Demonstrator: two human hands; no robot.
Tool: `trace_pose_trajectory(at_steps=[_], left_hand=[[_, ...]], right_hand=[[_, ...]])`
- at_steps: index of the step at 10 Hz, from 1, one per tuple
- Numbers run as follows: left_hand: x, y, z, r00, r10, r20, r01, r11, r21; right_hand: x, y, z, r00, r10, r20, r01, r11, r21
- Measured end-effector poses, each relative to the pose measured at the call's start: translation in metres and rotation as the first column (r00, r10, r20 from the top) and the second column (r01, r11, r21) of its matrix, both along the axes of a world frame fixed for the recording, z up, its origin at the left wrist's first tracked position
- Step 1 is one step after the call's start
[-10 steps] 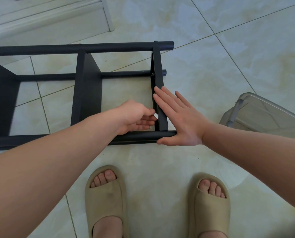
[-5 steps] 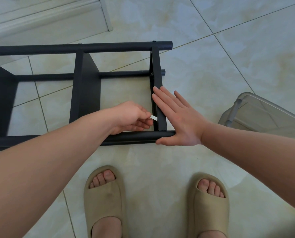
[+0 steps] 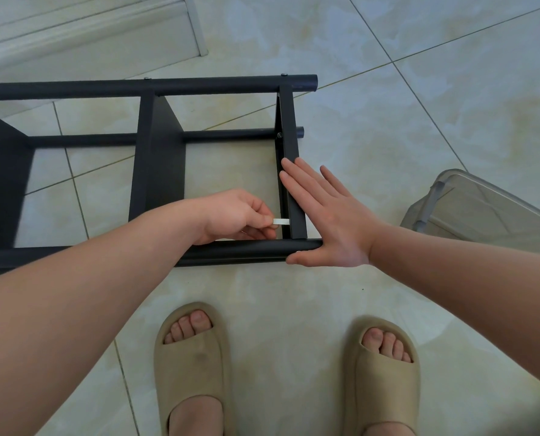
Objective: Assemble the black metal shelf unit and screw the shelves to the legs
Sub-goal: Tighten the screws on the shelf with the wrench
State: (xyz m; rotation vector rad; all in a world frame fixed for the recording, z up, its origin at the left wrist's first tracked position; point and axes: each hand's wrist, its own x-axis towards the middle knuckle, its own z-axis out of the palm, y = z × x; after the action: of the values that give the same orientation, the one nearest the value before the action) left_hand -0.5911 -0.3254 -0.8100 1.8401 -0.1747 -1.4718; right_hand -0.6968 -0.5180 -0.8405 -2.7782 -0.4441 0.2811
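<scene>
A black metal shelf unit [image 3: 155,158] is lying on its side on a pale tiled floor [image 3: 388,121], seen from above by a person standing just in front of it. Its near leg [image 3: 246,248] is running left to right just beyond the person's feet, and the end shelf [image 3: 290,152] is standing on edge at the unit's right end.

The left hand [image 3: 234,215] is reaching inside the frame with its fingers curled. Thumb and forefinger are pinching a small pale tool [image 3: 281,221], whose tip is touching the inner face of the end shelf just above the near leg.

The right hand [image 3: 331,221] is lying flat and open against the outer face of the end shelf. Its fingers [image 3: 306,190] are straight and slightly spread, pointing away from the person, while the thumb [image 3: 300,258] is resting along the end of the near leg.

Tan slide sandals [image 3: 193,357] are showing on both feet. A clear plastic container [image 3: 482,212] is sitting on the floor near the right wrist.
</scene>
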Motion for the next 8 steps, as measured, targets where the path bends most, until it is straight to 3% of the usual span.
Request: trace_pose_trajectory(at_steps=[6, 8], left_hand=[[0.0003, 0.0016, -0.0022, 0.935, -0.31, 0.171, 0.299, 0.95, 0.089], [0.0035, 0.0044, -0.0079, 0.933, -0.218, 0.285, 0.209, 0.976, 0.063]], right_hand=[[0.0, -0.0004, -0.0009, 1.0, -0.004, 0.005, 0.004, 1.0, 0.012], [-0.0001, -0.0006, -0.0013, 1.0, 0.0, 0.012, 0.0, 1.0, 0.011]])
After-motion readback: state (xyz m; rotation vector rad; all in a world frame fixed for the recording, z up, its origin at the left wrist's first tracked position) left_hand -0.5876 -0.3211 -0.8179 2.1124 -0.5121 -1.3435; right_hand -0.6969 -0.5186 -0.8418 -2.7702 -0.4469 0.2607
